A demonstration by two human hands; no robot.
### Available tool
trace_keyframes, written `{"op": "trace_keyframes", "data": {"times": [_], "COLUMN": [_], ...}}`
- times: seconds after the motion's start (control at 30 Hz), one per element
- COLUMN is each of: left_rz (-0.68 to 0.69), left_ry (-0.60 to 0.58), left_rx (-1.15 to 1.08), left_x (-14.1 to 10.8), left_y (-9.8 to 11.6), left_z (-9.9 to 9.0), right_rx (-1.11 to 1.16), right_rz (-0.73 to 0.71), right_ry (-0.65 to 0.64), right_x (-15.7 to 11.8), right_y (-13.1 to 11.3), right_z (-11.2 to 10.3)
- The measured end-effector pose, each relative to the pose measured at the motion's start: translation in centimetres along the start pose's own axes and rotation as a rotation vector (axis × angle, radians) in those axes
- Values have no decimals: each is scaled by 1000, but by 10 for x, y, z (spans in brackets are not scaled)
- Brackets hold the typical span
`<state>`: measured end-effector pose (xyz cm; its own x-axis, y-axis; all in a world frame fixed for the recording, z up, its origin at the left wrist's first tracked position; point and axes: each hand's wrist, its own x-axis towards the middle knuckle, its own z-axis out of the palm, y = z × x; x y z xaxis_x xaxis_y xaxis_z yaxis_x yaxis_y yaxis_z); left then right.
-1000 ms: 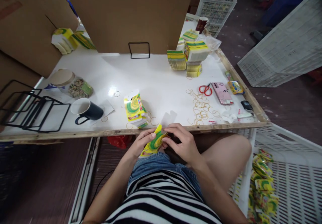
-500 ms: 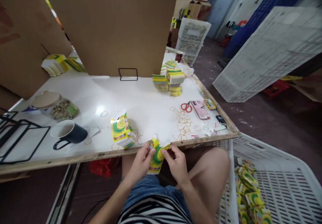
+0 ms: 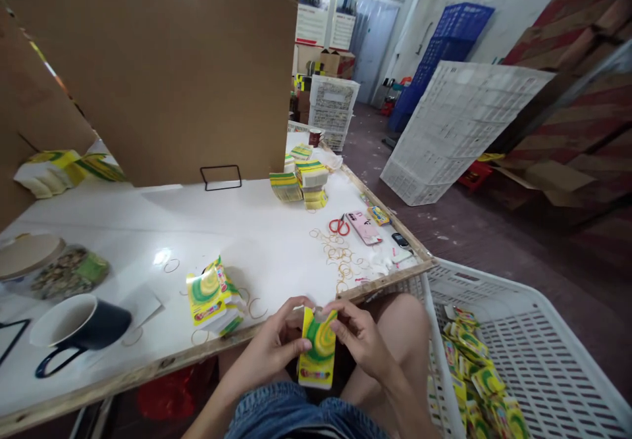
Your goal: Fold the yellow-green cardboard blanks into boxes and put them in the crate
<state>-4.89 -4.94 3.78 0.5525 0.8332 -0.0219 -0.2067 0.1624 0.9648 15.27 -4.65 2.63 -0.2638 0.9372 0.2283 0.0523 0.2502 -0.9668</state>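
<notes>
A small yellow and green printed carton is upright above my lap, just in front of the table edge. My left hand grips its left side, thumb on the front face. At the top right corner, my right hand pinches the carton near its open upper end. What is inside the carton cannot be made out. To the left on the table lies a stack of flat cartons with the same print. Thin rubber bands are scattered on the white tabletop.
A dark blue mug and a jar stand at left. Red-handled scissors, a pink phone and bundled cartons lie to the right. A white basket beside my right leg holds several filled cartons. Cardboard stands behind.
The carton has gone from tilted and partly folded to upright, its front facing me and its top open. Both hands keep hold of it. My view has turned right and up.
</notes>
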Motion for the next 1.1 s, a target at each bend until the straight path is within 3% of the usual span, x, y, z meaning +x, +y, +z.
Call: {"op": "trace_keyframes", "data": {"times": [0.1, 0.23, 0.3, 0.47, 0.6, 0.7, 0.87, 1.1], "left_rz": [-35, -13, -22, -28, -5, -17, -56, -92], "left_ry": [-21, 67, 63, 103, 180, 151, 104, 87], "left_rx": [-52, -31, -6, 175, 338, 371, 318, 78], "left_x": [6, 14, 18, 26, 33, 40, 52, 63], "left_y": [-3, -6, -5, -2, 0, 2, 3, 1], "left_z": [3, 4, 2, -3, 0, 3, 2, -5], "right_rx": [-99, -16, 6, -191, -174, -242, -532, -445], "right_rz": [-15, 5, 20, -70, 145, 242, 207, 166], "right_ry": [21, 210, 242, 204, 98, 63, 121, 136], "right_x": [4, 8, 11, 16, 19, 26, 34, 29], "right_y": [-2, 8, 12, 4, -8, -15, -14, -5], "right_z": [-5, -3, -3, -16, -20, -19, -21, -21]}}
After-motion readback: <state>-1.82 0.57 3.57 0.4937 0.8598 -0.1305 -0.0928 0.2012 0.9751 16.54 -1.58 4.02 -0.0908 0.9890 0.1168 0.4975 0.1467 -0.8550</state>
